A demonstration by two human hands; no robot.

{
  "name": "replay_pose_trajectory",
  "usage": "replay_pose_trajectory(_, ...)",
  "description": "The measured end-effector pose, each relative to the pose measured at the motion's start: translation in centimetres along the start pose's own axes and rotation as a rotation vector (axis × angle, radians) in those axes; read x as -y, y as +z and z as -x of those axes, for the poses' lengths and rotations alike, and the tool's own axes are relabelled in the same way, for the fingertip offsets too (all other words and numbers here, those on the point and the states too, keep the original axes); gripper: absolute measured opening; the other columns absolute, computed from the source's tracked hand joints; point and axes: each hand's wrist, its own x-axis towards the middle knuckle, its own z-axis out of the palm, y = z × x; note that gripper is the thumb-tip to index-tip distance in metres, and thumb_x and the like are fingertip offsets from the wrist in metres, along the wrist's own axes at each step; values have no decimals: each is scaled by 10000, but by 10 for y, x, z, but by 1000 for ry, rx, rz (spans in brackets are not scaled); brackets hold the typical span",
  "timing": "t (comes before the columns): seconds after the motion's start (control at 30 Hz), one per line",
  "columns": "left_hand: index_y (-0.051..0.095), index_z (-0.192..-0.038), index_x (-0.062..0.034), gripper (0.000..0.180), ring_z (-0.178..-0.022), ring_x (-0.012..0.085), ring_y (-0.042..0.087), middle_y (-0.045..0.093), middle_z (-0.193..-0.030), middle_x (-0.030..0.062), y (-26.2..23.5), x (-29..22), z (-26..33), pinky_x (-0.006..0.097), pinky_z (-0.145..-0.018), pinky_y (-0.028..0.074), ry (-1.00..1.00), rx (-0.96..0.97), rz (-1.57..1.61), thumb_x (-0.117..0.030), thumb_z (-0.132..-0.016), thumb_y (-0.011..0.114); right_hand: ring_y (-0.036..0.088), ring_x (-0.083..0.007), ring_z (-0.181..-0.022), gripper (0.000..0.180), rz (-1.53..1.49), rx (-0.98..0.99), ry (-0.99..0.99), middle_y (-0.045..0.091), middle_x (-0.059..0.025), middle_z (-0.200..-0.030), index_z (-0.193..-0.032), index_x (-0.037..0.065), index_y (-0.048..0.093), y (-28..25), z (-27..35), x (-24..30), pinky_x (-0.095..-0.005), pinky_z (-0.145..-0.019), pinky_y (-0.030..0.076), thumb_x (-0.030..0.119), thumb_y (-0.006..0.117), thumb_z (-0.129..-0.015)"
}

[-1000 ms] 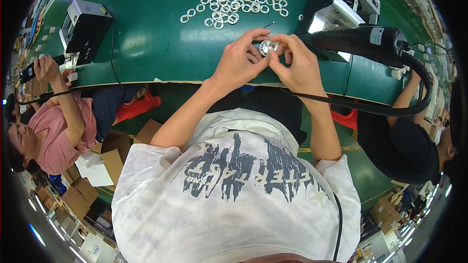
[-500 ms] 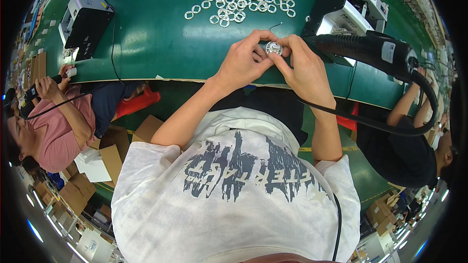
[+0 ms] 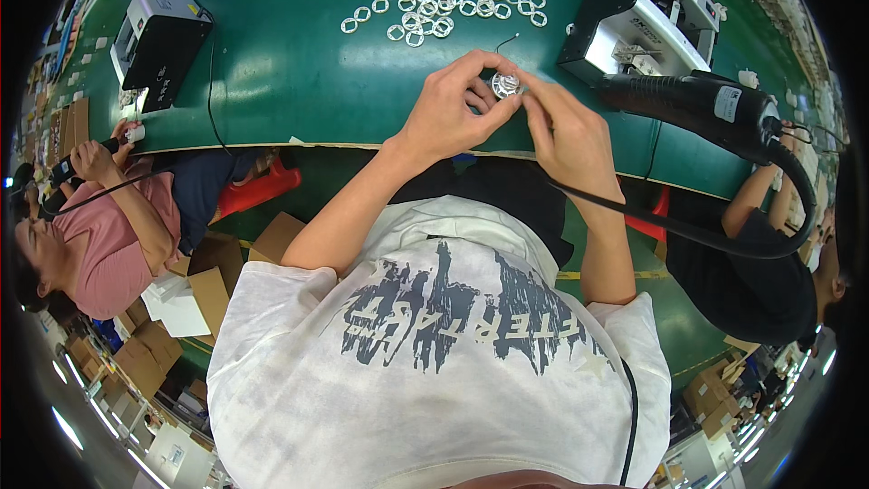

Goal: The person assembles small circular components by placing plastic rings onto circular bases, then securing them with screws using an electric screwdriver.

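Note:
Above the near edge of the green table, my left hand [image 3: 460,107] is closed around a small round metallic part [image 3: 504,85] with a spoked or ridged face. My right hand [image 3: 572,129] has its thumb and fingertips drawn together at the part's right side. Whether those fingertips grip the part or something tiny on it is hidden. A thin dark wire [image 3: 509,41] with a pale tip sticks out just beyond my left fingers. Farther off lies a loose spread of white rings [image 3: 450,4] with squarish holes.
At right stands a black-and-white machine [image 3: 615,14], with a black corded handheld tool [image 3: 692,107] before it; its thick cable arches over my right forearm. A similar machine [image 3: 163,45] is at left. One person [image 3: 118,235] sits left, another [image 3: 747,285] right.
My right fingers have shifted off the round part's face to its right side, uncovering more of it. The part has turned or tilted slightly in my left hand.

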Motion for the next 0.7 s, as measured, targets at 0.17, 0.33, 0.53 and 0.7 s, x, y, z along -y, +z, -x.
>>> replay_pose_trajectory(0.17,697,-1214,9,251,-803,95,720,767,-1224,93,1,-1,-2,255,-724,623,-14,-16,50,-36,-981,778,739,-353,-837,212,-133,-102,10,692,-125,-974,-1239,71,730,5,-6,-3,-456,-707,571,100,718,-1030)
replay_pose_trajectory(0.33,697,-1216,7,255,-806,92,714,765,-1213,95,0,1,-3,253,-719,611,9,-7,34,-18,-975,775,728,-332,-806,159,28,-127,-108,670,-101,-1043,-1170,73,736,13,-14,-12,-437,-692,585,96,738,-1012)
replay_pose_trajectory(0.53,684,-1232,4,263,-795,108,713,746,-1172,87,0,3,-3,266,-713,594,-26,21,42,-17,-977,750,714,-259,-861,203,139,-274,-336,668,-65,-1027,-1142,68,740,24,-16,-28,-392,-719,596,17,774,-949)
replay_pose_trajectory(0.7,685,-1227,-2,251,-793,124,714,736,-1161,90,-2,3,-4,270,-708,583,-34,53,57,-35,-982,731,705,-259,-884,317,106,-602,-375,671,-64,-1043,-1122,72,743,-3,5,-16,-333,-694,558,-40,854,-846)
